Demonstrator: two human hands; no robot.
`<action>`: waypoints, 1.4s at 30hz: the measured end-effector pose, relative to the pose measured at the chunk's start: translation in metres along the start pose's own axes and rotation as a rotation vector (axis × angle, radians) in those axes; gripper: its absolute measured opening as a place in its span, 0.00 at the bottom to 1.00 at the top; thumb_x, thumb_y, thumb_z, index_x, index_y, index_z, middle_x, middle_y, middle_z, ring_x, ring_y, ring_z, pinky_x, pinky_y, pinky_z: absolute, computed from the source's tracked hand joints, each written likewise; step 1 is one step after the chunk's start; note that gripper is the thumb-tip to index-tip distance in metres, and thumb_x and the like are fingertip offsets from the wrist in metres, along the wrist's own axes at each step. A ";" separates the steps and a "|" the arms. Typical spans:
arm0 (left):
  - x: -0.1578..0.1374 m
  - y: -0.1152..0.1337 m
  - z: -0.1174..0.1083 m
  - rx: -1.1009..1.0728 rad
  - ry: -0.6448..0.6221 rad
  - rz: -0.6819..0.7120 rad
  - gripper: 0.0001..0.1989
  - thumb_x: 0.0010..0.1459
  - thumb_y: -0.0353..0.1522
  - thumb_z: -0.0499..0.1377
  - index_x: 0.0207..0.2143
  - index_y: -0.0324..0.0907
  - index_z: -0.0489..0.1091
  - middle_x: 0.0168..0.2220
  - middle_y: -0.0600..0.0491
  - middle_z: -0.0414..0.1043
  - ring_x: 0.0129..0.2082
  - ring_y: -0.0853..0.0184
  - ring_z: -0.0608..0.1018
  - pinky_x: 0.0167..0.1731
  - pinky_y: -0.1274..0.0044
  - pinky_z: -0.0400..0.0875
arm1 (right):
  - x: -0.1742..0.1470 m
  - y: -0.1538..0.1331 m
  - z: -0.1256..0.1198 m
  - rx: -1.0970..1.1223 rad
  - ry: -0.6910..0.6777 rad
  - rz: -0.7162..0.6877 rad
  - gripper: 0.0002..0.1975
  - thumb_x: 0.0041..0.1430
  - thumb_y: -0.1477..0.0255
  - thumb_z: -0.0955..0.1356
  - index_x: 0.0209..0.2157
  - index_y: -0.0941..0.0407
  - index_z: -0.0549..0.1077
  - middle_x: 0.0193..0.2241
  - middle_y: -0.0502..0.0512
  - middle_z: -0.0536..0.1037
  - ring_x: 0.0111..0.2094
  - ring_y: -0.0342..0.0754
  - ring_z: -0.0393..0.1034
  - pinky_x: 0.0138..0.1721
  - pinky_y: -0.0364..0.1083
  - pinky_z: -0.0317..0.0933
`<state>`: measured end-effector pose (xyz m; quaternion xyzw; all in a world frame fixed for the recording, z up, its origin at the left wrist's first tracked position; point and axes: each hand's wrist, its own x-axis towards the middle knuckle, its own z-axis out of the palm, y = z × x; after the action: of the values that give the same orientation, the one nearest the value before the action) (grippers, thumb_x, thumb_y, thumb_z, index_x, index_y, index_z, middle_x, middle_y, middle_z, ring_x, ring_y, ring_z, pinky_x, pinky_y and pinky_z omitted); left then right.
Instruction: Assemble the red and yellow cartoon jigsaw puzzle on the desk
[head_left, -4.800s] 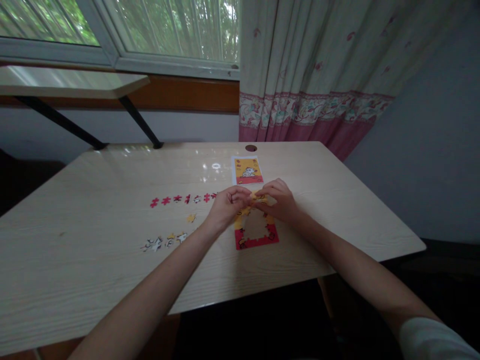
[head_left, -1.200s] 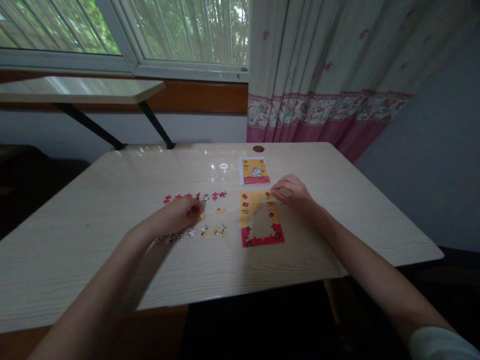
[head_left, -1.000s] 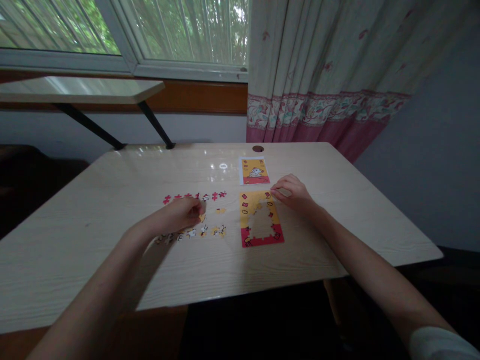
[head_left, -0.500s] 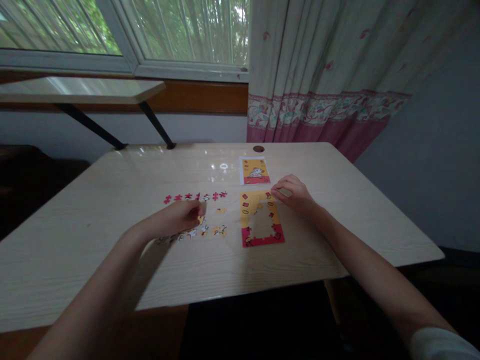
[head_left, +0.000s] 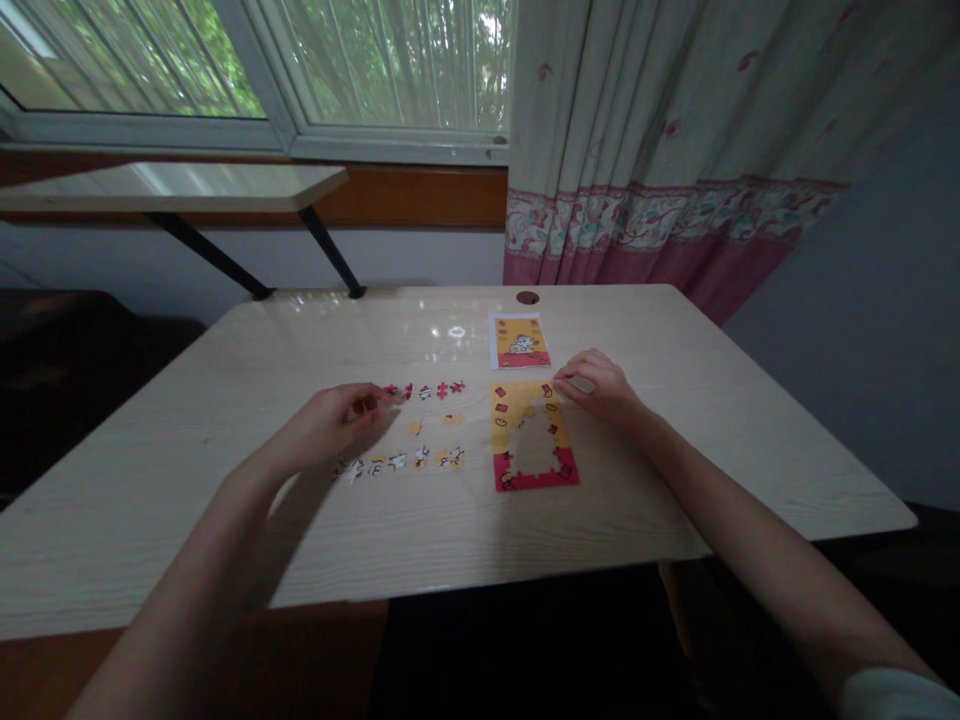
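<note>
Grips narrow, contents unclear, left hand (head_left: 326, 427) is apparently choosing among small red jigsaw pieces (head_left: 442, 390), right hand (head_left: 600, 384) apparently steadying a rectangular yellow-and-red jigsaw border (head_left: 534, 483), a pinch seemingly needed next.

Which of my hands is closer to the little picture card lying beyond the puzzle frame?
Right. Your right hand is just off the near right corner of the picture card; your left hand is well to the card's left, by the red puzzle pieces.
</note>
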<state>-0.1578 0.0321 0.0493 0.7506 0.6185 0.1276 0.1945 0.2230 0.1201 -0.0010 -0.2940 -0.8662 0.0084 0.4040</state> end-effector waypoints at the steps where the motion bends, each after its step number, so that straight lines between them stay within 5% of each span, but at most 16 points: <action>1: -0.002 -0.006 -0.003 0.015 0.030 -0.037 0.18 0.55 0.41 0.50 0.39 0.38 0.70 0.36 0.47 0.74 0.29 0.65 0.70 0.30 0.75 0.62 | 0.000 0.002 0.001 0.003 -0.006 -0.002 0.05 0.57 0.69 0.67 0.29 0.55 0.74 0.27 0.54 0.75 0.31 0.47 0.67 0.34 0.47 0.62; 8: -0.019 -0.048 -0.006 0.104 0.205 -0.229 0.21 0.59 0.45 0.47 0.41 0.39 0.68 0.36 0.54 0.75 0.31 0.66 0.70 0.32 0.79 0.61 | -0.005 0.011 0.002 -0.005 -0.259 0.124 0.08 0.57 0.68 0.66 0.37 0.55 0.75 0.34 0.56 0.75 0.36 0.50 0.68 0.39 0.49 0.61; 15: -0.022 -0.076 0.006 0.113 0.323 -0.272 0.23 0.54 0.48 0.49 0.37 0.40 0.71 0.35 0.49 0.76 0.31 0.63 0.74 0.33 0.77 0.65 | -0.008 0.011 0.002 0.011 -0.430 0.253 0.16 0.58 0.65 0.65 0.45 0.57 0.74 0.41 0.61 0.72 0.43 0.53 0.66 0.46 0.53 0.61; 36: -0.021 -0.078 0.012 0.120 0.361 -0.204 0.20 0.55 0.45 0.50 0.37 0.41 0.72 0.36 0.48 0.76 0.34 0.61 0.75 0.36 0.73 0.68 | -0.007 0.009 0.002 0.040 -0.463 0.291 0.15 0.56 0.63 0.65 0.42 0.55 0.75 0.41 0.60 0.72 0.44 0.54 0.65 0.48 0.53 0.59; 42: -0.016 -0.077 0.016 0.162 0.361 -0.028 0.22 0.57 0.44 0.49 0.41 0.39 0.73 0.34 0.46 0.72 0.35 0.60 0.73 0.39 0.69 0.68 | -0.008 0.012 0.004 0.056 -0.453 0.274 0.15 0.56 0.64 0.66 0.43 0.55 0.75 0.41 0.60 0.72 0.44 0.54 0.66 0.48 0.53 0.59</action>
<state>-0.2218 0.0271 0.0014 0.7200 0.6619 0.2072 0.0215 0.2300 0.1270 -0.0125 -0.3877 -0.8862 0.1525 0.2027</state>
